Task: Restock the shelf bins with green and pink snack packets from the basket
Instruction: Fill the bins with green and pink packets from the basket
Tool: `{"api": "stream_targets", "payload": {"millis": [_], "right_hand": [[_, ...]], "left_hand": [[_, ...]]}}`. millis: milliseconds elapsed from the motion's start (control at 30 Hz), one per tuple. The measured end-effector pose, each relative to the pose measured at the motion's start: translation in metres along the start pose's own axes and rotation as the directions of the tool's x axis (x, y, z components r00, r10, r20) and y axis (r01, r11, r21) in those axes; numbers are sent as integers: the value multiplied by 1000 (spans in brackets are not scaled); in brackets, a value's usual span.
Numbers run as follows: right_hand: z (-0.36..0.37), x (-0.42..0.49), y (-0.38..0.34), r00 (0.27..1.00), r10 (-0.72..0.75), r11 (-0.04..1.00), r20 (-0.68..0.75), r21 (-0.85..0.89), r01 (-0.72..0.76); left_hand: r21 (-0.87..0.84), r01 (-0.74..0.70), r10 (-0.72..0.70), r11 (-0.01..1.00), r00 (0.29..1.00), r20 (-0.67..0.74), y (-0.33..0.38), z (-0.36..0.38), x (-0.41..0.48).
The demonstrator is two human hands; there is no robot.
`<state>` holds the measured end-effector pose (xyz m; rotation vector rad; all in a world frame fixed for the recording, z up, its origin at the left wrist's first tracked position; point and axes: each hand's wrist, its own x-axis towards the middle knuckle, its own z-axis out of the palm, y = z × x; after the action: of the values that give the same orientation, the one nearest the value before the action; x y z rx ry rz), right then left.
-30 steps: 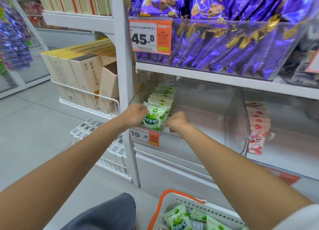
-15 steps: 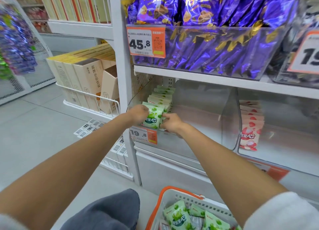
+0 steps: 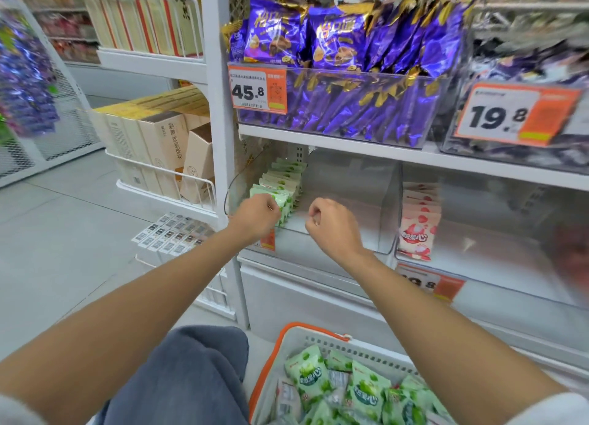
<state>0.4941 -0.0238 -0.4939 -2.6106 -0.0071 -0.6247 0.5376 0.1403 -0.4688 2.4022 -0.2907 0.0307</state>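
Here, pale green packets (image 3: 279, 182) upright in a front-to-back row.

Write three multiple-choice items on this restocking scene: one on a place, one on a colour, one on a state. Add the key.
1. Where is the basket?
A. on the top shelf
B. low, in front of the shelf unit
C. hung on the left rack

2. What colour are the right-bin packets, beside the green packets?
A. pink and white
B. yellow
C. black

3. How is the right hand?
A. flat on the shelf
B. curled, nothing seen in it
C. gripping a purple bag

Key: 1 B, its orange rim shows at the bottom of the view. 2 A, pink print on white. 3 B, it is a fist in front of the bin.
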Motion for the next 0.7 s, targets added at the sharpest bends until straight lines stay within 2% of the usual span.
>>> {"api": "stream_targets", "payload": {"millis": [100,167,233,300,367,467,567,600,633,700], "right_hand": [[-8,-44,12,998,-41,996,47,-82,44],[-6,-79,29,987,-25,993,157,-109,42],[4,-119,54,943,71,991,326,-129,-30],[18,-161,84,849,194,978,491,-161,-131],[31,-201,118,746,316,949,586,-185,-257],[48,-244,150,603,434,893,669,-231,-386],[68,-272,157,389,433,857,813,-239,-456],[73,-279,157,348,428,855,834,-248,-456],[78,-285,158,358,420,866,834,-250,-434],[83,-289,160,449,426,876,785,-234,-421]], "left_hand": [[-12,8,-6,1000,987,158,12,23,-35],[36,27,-36,999,953,299,8,45,-57],[115,45,-93,992,883,461,-3,69,-79],[210,46,-163,977,796,583,-18,92,-98],[320,41,-250,946,721,647,-32,112,-111],[398,11,-299,917,680,670,-46,134,-114],[408,1,-308,913,659,686,-53,157,-115],[415,-7,-313,910,646,696,-53,165,-117],[422,-15,-315,907,641,700,-53,172,-119],[433,-33,-314,901,638,703,-53,180,-125]]}}
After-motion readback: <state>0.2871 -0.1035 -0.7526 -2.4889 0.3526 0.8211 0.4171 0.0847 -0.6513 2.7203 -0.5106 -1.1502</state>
